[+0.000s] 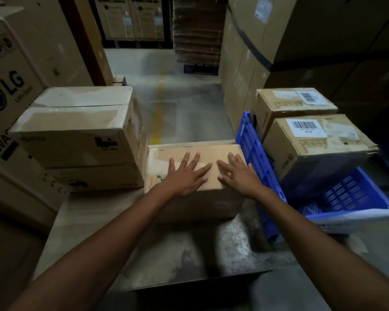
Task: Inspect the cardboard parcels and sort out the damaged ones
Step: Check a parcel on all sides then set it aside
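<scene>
The cardboard parcel [213, 151] was set at the centre of the view, on a worn grey surface [166, 250]. The left hand [186, 176] and the right hand [240, 173] were laid flat on its top, fingers straight and spread, with nothing gripped. Two stacked boxes [76, 122] were seen at its 9 o'clock. A blue crate [254, 149] holding two labelled boxes [319, 140] was seen at its 3 o'clock.

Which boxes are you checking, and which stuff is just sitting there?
Part of the job:
middle parcel under left hand, right hand
left parcel stack
near barcode parcel, far barcode parcel, in blue crate

Just there:
LG carton
flat cardboard stack
tall right cartons
</scene>
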{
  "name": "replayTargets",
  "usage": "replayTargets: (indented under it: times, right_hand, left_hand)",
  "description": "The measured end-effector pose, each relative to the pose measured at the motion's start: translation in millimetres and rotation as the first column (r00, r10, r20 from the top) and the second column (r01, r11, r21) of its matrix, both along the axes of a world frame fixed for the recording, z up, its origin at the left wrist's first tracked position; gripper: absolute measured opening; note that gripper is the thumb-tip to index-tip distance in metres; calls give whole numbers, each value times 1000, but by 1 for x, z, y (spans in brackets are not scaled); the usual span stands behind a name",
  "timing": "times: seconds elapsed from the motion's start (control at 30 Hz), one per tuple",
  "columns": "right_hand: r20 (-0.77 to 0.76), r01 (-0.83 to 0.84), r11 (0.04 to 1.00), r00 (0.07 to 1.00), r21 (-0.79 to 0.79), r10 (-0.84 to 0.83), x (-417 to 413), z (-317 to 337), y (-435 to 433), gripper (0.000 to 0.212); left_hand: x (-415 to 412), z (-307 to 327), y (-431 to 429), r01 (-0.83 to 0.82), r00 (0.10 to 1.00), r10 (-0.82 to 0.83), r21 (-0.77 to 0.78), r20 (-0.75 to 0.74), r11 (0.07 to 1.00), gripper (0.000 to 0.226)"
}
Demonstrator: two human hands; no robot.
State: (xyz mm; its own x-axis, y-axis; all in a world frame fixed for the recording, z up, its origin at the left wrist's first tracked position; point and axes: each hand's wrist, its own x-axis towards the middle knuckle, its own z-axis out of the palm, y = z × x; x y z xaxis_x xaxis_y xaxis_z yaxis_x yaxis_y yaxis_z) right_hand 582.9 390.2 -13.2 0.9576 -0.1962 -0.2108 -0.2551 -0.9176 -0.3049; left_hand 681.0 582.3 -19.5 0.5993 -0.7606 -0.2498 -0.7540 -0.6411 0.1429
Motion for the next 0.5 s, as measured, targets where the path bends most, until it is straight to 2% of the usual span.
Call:
replayTargets:
  times: [0.07,0.13,0.27,0.33,0.5]
  right_hand:
    - [-22,-30,997,999,-71,29,-8,-8,1,60]
    - [-8,-32,992,999,-120,32,-9,-8,4,58]
    - [83,-39,997,996,-72,45,-9,-8,35,56]
    - [119,-63,989,990,-131,79,-14,-16,49,53]
    - [101,-85,979,989,-184,105,-14,-11,48,53]
  left_hand:
    - [-1,-2,1,-10,1000,10,24,-15,1000,55]
    - [-2,1,-1,-29,999,28,-23,-22,999,60]
    - [-6,-3,23,-152,984,163,-141,66,978,65]
    - [-12,-9,36,-248,961,264,-173,76,953,62]
    - [-16,-9,36,-297,950,310,-198,41,934,65]
